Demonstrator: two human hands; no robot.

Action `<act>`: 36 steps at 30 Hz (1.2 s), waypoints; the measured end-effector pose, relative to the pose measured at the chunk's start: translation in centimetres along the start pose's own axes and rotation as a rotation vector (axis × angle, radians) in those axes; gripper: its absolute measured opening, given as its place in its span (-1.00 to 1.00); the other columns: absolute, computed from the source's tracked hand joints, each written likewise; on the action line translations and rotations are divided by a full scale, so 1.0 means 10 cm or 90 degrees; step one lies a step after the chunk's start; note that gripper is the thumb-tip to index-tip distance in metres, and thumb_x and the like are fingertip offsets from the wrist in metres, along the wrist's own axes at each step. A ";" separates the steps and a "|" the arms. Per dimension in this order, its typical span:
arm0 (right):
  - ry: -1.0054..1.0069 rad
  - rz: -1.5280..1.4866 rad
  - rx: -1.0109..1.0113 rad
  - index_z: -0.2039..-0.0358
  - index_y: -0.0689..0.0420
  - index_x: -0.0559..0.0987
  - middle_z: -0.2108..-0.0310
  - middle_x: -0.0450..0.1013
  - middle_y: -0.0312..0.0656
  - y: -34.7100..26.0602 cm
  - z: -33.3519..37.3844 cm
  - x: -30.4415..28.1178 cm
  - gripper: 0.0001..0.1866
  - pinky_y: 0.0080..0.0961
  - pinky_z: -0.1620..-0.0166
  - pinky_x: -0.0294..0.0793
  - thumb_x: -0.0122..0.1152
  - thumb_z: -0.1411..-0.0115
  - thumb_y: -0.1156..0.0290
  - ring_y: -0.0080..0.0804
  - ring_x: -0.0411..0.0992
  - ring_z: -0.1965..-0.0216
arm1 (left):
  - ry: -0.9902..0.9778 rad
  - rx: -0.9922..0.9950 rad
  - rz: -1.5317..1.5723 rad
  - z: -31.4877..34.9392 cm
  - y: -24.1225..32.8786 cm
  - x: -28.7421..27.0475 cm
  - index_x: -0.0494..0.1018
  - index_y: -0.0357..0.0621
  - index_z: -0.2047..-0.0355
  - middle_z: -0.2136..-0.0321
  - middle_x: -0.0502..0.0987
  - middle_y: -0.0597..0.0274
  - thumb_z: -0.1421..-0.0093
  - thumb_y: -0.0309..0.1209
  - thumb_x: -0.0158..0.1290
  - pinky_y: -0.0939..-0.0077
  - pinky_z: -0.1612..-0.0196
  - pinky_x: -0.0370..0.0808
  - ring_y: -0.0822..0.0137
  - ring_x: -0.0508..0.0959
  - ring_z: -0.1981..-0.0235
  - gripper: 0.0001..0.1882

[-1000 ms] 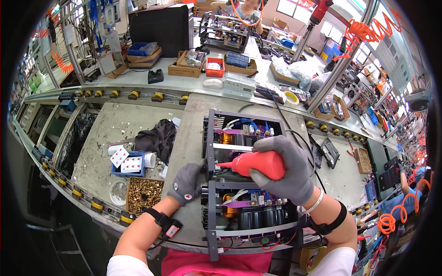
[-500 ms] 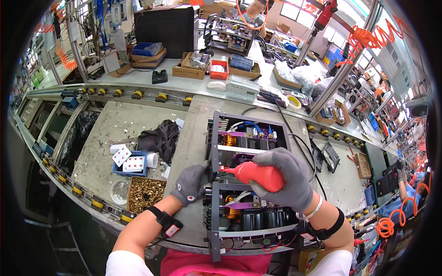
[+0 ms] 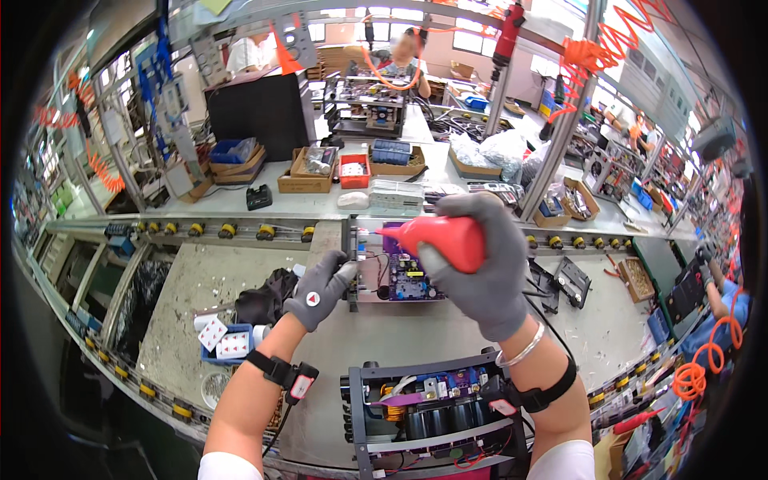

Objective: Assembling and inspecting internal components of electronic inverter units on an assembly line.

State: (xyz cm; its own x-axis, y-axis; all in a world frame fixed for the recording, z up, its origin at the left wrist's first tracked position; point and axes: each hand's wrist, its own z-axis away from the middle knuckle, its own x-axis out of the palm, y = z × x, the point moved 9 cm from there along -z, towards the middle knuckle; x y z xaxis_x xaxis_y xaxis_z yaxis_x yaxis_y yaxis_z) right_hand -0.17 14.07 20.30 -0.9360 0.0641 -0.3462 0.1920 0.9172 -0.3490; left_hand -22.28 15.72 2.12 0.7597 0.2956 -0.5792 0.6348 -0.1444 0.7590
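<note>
My right hand (image 3: 494, 268), in a grey glove, is wrapped round a red squeeze bottle (image 3: 452, 240). The bottle lies sideways in the grip, and its thin nozzle points left at the top of a dark end panel (image 3: 350, 264). That panel belongs to the far electronic unit (image 3: 410, 274), whose purple circuit board faces up; my right hand partly hides it. Also gloved, my left hand (image 3: 320, 292) has its fingers apart, with the tips at the panel's outer side. Closer to me lies a second unit (image 3: 432, 408), a dark metal frame with black capacitors and a copper coil.
Left on the bench are a dark cloth (image 3: 266, 300), a blue bin (image 3: 232, 346) with white labels and a clear tub (image 3: 214, 386). Black brackets (image 3: 566, 282) lie to the right. A roller rail (image 3: 266, 232) runs behind. Part boxes (image 3: 304, 182) stand on the far shelf.
Both hands and the bottle have moved farther away. The far unit now stands apart from the near one and shows its circuit board. My left hand's fingers have spread. The view has shifted.
</note>
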 end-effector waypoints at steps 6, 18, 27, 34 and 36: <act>-0.035 -0.057 0.028 0.28 0.14 0.47 0.34 0.46 -0.14 0.26 0.15 0.25 -0.61 -0.38 0.24 0.50 0.32 0.20 0.48 -0.19 0.49 0.31 | -0.053 -0.096 0.162 0.10 -0.08 0.08 0.30 -0.26 0.09 0.45 0.47 0.19 -0.24 -0.18 -0.03 0.56 0.37 0.40 0.47 0.43 0.45 -0.60; -0.040 -0.056 0.010 0.28 0.13 0.47 0.35 0.47 -0.15 0.40 0.31 0.50 -0.62 -0.38 0.24 0.51 0.33 0.19 0.47 -0.19 0.49 0.32 | -0.056 -0.093 0.200 0.10 -0.06 0.09 0.29 -0.23 0.12 0.42 0.45 0.22 -0.24 -0.18 -0.03 0.56 0.35 0.41 0.47 0.42 0.42 -0.62; -0.057 -0.068 0.006 0.28 0.13 0.47 0.33 0.48 -0.15 0.39 0.28 0.48 -0.62 -0.39 0.22 0.52 0.34 0.19 0.48 -0.22 0.51 0.30 | -0.065 -0.086 0.225 0.10 -0.08 0.10 0.29 -0.24 0.13 0.39 0.46 0.20 -0.24 -0.10 -0.03 0.52 0.31 0.43 0.45 0.43 0.40 -0.57; 0.008 -0.104 0.052 0.29 0.15 0.47 0.39 0.47 -0.16 0.38 0.28 0.29 -0.61 -0.45 0.29 0.49 0.36 0.21 0.50 -0.28 0.49 0.39 | -0.026 -0.072 0.140 0.06 -0.20 0.08 0.30 -0.23 0.10 0.26 0.52 -0.06 -0.22 -0.08 -0.03 0.34 0.18 0.45 0.14 0.54 0.24 -0.54; 0.001 -0.107 0.046 0.29 0.15 0.47 0.39 0.47 -0.17 0.37 0.28 0.31 -0.61 -0.45 0.29 0.49 0.36 0.20 0.50 -0.28 0.49 0.39 | -0.023 -0.033 0.165 0.04 -0.17 0.09 0.27 -0.23 0.07 0.39 0.44 0.22 -0.26 -0.10 -0.06 0.59 0.41 0.41 0.50 0.42 0.47 -0.56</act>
State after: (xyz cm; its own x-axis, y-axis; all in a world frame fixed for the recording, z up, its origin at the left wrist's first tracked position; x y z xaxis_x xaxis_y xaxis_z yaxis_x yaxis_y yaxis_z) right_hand -1.52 16.54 15.46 -0.9569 -0.0866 -0.2771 0.0542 0.8845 -0.4634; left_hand -22.64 15.89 0.16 0.9012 0.2206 -0.3732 0.4112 -0.1626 0.8969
